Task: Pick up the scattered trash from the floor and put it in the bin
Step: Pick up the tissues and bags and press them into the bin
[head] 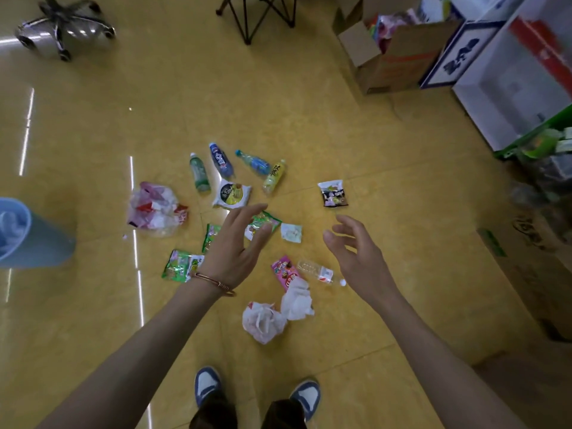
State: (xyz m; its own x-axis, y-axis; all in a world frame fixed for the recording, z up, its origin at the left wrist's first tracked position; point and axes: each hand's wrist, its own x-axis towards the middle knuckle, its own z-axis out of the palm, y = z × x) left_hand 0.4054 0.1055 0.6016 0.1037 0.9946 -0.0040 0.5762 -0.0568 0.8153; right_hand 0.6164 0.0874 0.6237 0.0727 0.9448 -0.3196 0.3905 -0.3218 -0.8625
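Both hands are out in front of me, holding nothing: the left hand, with a copper bracelet at its wrist, has its fingers straight and spread, and the right hand is loosely curled, thumb apart from the fingers. Below them the trash lies scattered on a glossy yellow tiled floor streaked with ceiling-light reflections. At the far side of the scatter I see four plastic bottles on their sides, green, dark blue, light blue and yellow, with a white food packet just near of them. A crumpled plastic bag lies to the left, a black-and-pink snack packet alone to the right. Nearer me are green wrappers, a pink wrapper, a clear bottle and two tissue wads. The blue bin stands at the left edge, well apart from the trash. An office-chair base sits far left, an open cardboard box far right.
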